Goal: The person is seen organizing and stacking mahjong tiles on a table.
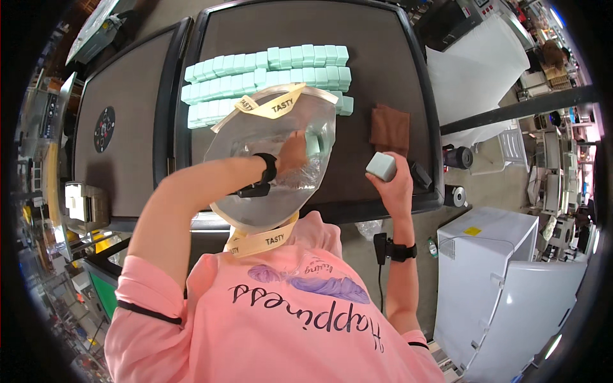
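A clear plastic bag (249, 201) with cream ribbon handles (281, 102) stands in front of me, its round mouth facing up. My left hand (293, 150) reaches down inside it, fingers closed against a pale green box (312, 143); the plastic's glare partly hides the grip. Off to the right, my right hand (399, 182) holds another small pale green box (381, 166) between thumb and fingers, raised over the near right part of the dark table. Beyond the bag, pale green boxes (294, 57) stand in three long rows, the nearest row partly covered by the bag.
A folded brown cloth (389, 127) lies on the dark table (306, 29), with a black object (420, 174) by the right edge. The raised black table rim (429, 115) runs around it. A second dark table (137, 89) adjoins on the left. White cabinets (485, 242) stand at right.
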`<state>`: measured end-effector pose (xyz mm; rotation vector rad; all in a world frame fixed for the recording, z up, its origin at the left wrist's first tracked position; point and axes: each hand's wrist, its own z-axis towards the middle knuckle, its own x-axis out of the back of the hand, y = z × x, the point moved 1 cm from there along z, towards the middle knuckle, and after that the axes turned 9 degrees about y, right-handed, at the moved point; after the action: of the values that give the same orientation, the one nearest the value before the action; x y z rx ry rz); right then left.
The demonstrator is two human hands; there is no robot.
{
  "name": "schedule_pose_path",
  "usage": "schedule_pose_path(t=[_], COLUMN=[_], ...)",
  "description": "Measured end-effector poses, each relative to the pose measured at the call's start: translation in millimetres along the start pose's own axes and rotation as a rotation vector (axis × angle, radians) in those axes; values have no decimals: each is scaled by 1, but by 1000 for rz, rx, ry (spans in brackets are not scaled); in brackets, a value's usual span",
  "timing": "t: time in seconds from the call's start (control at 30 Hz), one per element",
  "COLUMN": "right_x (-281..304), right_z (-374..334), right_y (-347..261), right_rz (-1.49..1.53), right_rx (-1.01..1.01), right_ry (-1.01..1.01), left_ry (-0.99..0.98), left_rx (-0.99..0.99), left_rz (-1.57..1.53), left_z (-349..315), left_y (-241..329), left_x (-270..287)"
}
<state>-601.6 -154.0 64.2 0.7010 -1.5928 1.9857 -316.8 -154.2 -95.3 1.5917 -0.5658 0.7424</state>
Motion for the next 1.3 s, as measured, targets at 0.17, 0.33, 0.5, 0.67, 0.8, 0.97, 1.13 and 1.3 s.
schedule_pose_path(t=[0.17, 0.33, 0.5, 0.67, 0.8, 0.97, 1.13, 1.3], right_x=[21, 33, -56, -189, -246, -260, -250, -249], right_z=[48, 77, 57, 27, 50, 61, 48, 35], right_y=[-77, -218, -266, -207, -114, -70, -39, -20], right_rz=[34, 12, -413, -794, -849, -943, -1008, -991], right_rx=[236, 656, 1055, 898, 637, 842, 886, 1005], right_ry=[-40, -319, -1020, -1302, -1061, -974, -884, -726], left_ry=[-389, -251, 230, 415, 463, 503, 454, 415], left_rx=[61, -7, 16, 324, 511, 697, 683, 657], left_rz=[-3, -33, -313, -475, -525, -585, -582, -568], left_z=[-10, -71, -134, -212, -265, -303, -292, -283], left_y=[47, 105, 59, -26, -69, -86, -83, -81], left_x=[113, 256, 292, 249, 212, 183, 181, 181])
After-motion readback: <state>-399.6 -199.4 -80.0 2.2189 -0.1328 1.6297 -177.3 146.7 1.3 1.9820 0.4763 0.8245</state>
